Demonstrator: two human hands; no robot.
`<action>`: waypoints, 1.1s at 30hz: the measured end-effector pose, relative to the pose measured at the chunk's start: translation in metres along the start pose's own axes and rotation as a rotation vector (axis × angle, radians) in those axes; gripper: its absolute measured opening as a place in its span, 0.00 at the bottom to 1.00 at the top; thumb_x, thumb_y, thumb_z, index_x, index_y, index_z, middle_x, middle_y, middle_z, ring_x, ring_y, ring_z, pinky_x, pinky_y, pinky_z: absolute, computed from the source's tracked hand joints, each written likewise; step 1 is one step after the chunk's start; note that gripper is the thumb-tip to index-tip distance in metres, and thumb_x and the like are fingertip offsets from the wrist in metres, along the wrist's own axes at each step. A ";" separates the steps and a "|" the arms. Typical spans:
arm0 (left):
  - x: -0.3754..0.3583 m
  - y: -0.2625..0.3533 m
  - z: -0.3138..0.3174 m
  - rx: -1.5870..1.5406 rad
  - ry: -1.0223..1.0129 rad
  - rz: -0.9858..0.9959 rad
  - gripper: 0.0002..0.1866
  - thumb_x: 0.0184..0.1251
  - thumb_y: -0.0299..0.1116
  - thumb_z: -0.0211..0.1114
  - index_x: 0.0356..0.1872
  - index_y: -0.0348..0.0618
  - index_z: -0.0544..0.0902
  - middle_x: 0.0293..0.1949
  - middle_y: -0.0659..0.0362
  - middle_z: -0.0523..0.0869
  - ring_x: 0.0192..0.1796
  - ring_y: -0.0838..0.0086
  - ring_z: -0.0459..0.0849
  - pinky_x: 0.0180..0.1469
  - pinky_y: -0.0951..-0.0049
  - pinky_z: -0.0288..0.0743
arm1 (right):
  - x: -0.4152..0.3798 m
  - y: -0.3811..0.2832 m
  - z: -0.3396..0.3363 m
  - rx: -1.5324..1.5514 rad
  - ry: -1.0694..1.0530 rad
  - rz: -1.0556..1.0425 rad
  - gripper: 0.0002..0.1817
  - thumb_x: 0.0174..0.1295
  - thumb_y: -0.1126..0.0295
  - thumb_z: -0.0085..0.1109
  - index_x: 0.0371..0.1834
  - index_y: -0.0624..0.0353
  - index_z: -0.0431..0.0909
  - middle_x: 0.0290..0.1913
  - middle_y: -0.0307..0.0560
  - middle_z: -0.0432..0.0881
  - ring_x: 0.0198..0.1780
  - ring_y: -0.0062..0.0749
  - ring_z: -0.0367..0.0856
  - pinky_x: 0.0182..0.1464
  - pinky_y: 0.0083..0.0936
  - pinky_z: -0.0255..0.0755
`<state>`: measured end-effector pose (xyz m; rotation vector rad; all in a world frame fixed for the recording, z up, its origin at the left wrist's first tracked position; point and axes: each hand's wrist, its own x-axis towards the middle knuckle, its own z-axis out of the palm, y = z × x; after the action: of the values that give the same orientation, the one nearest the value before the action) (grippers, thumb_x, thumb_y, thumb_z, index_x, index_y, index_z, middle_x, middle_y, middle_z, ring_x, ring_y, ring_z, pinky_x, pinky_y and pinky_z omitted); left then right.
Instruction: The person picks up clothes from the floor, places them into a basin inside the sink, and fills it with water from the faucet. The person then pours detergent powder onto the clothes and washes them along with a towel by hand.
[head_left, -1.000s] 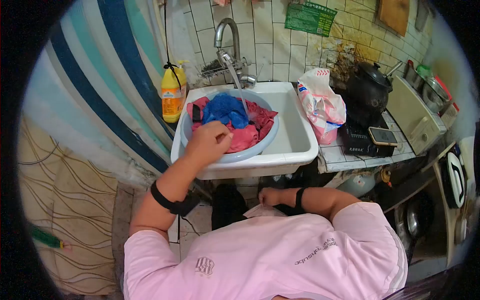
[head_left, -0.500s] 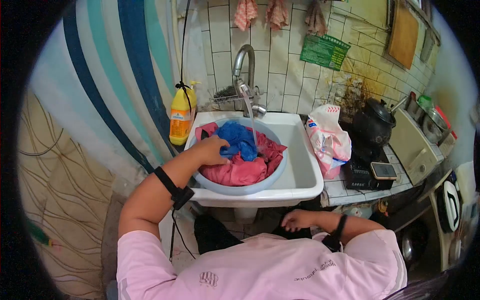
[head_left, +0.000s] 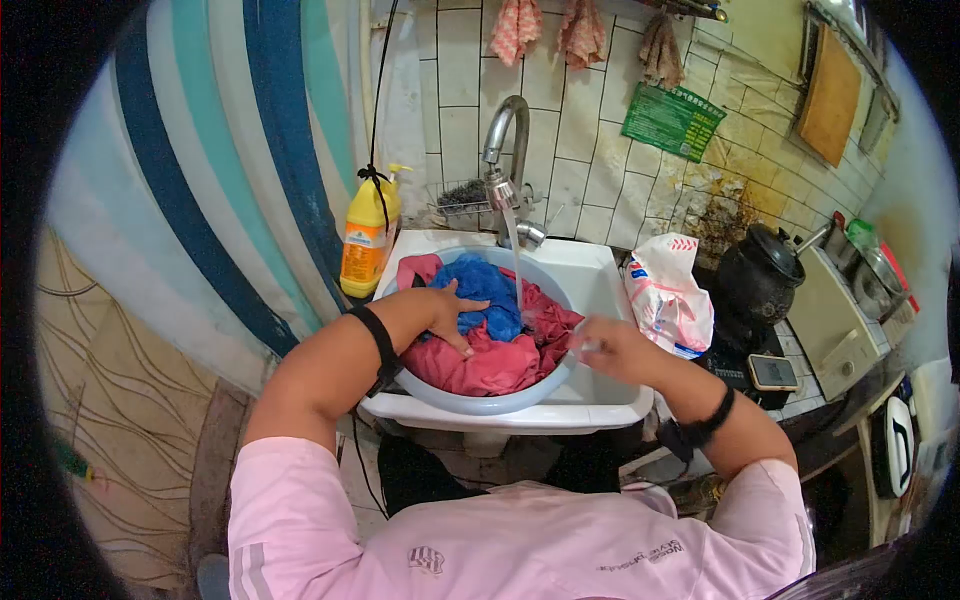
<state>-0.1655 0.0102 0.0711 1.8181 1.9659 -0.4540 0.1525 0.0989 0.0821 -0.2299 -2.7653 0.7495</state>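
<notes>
A light blue basin point(head_left: 487, 403) stands in the white sink, filled with wet cloth. My left hand point(head_left: 452, 318) rests on the heap with its fingers spread, touching a blue cloth point(head_left: 490, 297) and the pinkish-red cloth point(head_left: 475, 365) below it. Over the basin's right rim is my right hand point(head_left: 612, 350), its fingers loosely curled and apart, slightly blurred, with nothing visible in them. Water runs from the faucet point(head_left: 505, 150) onto the cloth between my two hands.
A yellow pump bottle point(head_left: 368, 235) stands at the sink's point(head_left: 605, 395) left back corner. To the right are a white plastic bag point(head_left: 668, 295), a black pot point(head_left: 760, 275) and a phone point(head_left: 772, 372). A wire rack point(head_left: 462, 197) hangs behind the faucet.
My right hand has risen from near my lap to the basin's right rim. My left hand has shifted slightly right and spread its fingers over the cloth. The view has tilted a little.
</notes>
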 end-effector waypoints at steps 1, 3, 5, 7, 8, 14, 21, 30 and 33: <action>0.004 -0.002 0.001 0.003 -0.004 -0.005 0.63 0.29 0.72 0.70 0.72 0.73 0.48 0.72 0.38 0.41 0.74 0.44 0.41 0.71 0.50 0.45 | 0.020 0.001 0.002 -0.102 -0.019 -0.072 0.18 0.56 0.67 0.62 0.49 0.59 0.75 0.44 0.59 0.78 0.48 0.45 0.77 0.51 0.37 0.71; 0.009 -0.005 0.000 0.044 -0.007 0.054 0.62 0.30 0.73 0.69 0.72 0.71 0.49 0.72 0.40 0.43 0.74 0.48 0.46 0.71 0.54 0.47 | 0.053 0.011 0.013 -0.245 -0.085 -0.067 0.28 0.52 0.61 0.65 0.56 0.58 0.71 0.52 0.60 0.73 0.54 0.47 0.73 0.57 0.37 0.67; 0.008 -0.003 -0.006 0.033 -0.083 0.058 0.61 0.31 0.72 0.69 0.72 0.70 0.49 0.72 0.40 0.44 0.73 0.49 0.48 0.71 0.55 0.49 | 0.074 0.029 0.033 -0.389 -0.151 -0.065 0.38 0.48 0.55 0.69 0.62 0.57 0.67 0.61 0.61 0.68 0.61 0.48 0.69 0.63 0.38 0.63; 0.005 -0.007 -0.013 0.017 -0.145 0.058 0.61 0.32 0.72 0.69 0.72 0.69 0.50 0.72 0.41 0.45 0.73 0.49 0.50 0.71 0.56 0.50 | 0.095 0.042 0.046 -0.411 -0.422 -0.039 0.57 0.38 0.48 0.72 0.71 0.60 0.53 0.66 0.65 0.62 0.64 0.50 0.66 0.66 0.37 0.59; 0.003 -0.008 -0.013 0.079 -0.160 0.062 0.60 0.33 0.71 0.69 0.72 0.70 0.51 0.72 0.41 0.46 0.73 0.49 0.51 0.70 0.58 0.51 | 0.102 0.043 0.053 -0.490 -0.508 0.004 0.64 0.34 0.45 0.73 0.72 0.64 0.46 0.67 0.65 0.60 0.66 0.50 0.63 0.67 0.35 0.58; 0.006 -0.020 0.003 0.147 -0.093 0.146 0.56 0.36 0.68 0.70 0.71 0.75 0.52 0.71 0.39 0.48 0.71 0.47 0.55 0.70 0.58 0.53 | 0.124 0.040 0.058 -0.588 -0.696 0.114 0.67 0.31 0.47 0.75 0.72 0.64 0.44 0.66 0.63 0.62 0.66 0.51 0.64 0.66 0.36 0.60; 0.012 -0.012 -0.008 0.144 -0.146 0.139 0.55 0.36 0.63 0.72 0.71 0.75 0.53 0.69 0.35 0.51 0.72 0.48 0.54 0.70 0.60 0.53 | 0.145 0.050 0.060 -0.510 -0.880 0.157 0.69 0.26 0.46 0.78 0.72 0.63 0.45 0.65 0.64 0.64 0.64 0.52 0.67 0.65 0.36 0.61; 0.016 -0.011 -0.005 0.100 -0.117 0.145 0.52 0.39 0.58 0.72 0.70 0.75 0.54 0.69 0.35 0.52 0.71 0.47 0.55 0.70 0.60 0.54 | 0.151 0.090 0.088 -0.494 -0.849 0.137 0.60 0.22 0.46 0.79 0.63 0.64 0.62 0.63 0.64 0.67 0.62 0.53 0.68 0.63 0.36 0.64; 0.012 -0.010 0.008 0.100 -0.015 0.087 0.51 0.41 0.58 0.71 0.70 0.74 0.54 0.69 0.36 0.54 0.71 0.48 0.56 0.69 0.60 0.55 | 0.145 0.102 0.089 -0.379 -0.806 0.121 0.60 0.23 0.45 0.78 0.64 0.64 0.62 0.64 0.63 0.67 0.63 0.51 0.68 0.63 0.37 0.64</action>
<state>-0.1755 0.0159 0.0579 1.9474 1.8757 -0.5459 -0.0032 0.1753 -0.0133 -0.1959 -3.6870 0.3747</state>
